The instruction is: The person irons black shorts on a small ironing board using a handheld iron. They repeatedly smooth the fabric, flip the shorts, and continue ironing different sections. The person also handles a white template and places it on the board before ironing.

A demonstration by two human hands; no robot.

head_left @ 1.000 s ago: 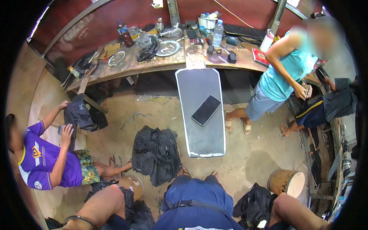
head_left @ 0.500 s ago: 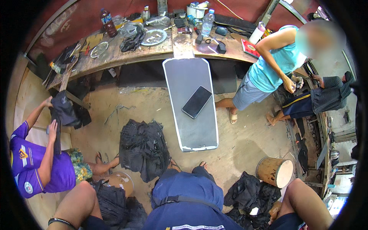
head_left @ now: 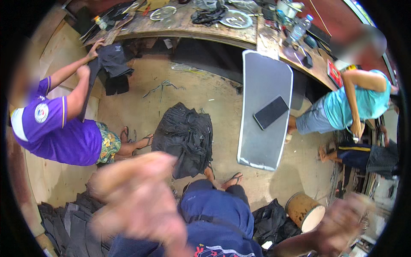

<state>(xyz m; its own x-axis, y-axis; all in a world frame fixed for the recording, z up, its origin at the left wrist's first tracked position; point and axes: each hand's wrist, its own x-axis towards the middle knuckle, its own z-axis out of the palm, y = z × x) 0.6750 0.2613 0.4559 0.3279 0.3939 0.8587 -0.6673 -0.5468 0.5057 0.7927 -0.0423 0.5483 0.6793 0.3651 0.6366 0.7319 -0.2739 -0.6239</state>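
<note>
**Blurred hands above a dusty workshop floor**

The left hand [head_left: 139, 201] fills the lower left as a soft, pinkish smear, raised close to the camera; it seems spread and holds nothing that can be made out (the blur hides the fingers, so how far it is open cannot be told). The right hand [head_left: 342, 222] is just as smeared at the lower right, near a round drum [head_left: 305, 210] with a rusty wall and a pale top; whether it grips anything cannot be told.

Between the hands sits the person's blue lap [head_left: 218, 214], feet in sandals pointing up the picture. Just beyond the feet lies a heap of black cloth [head_left: 185, 138], limp and creased, on the sandy concrete floor [head_left: 171, 90]. Beside it to the right leans a long grey board [head_left: 263, 111] with rounded corners, and a flat black phone [head_left: 270, 112] rests on it at a slant.

At left a person in a purple shirt [head_left: 55, 132] handles dark fabric [head_left: 112, 64] at the edge of the worn wooden table [head_left: 184, 28]. At right stands a person in a teal shirt [head_left: 359, 103].
</note>
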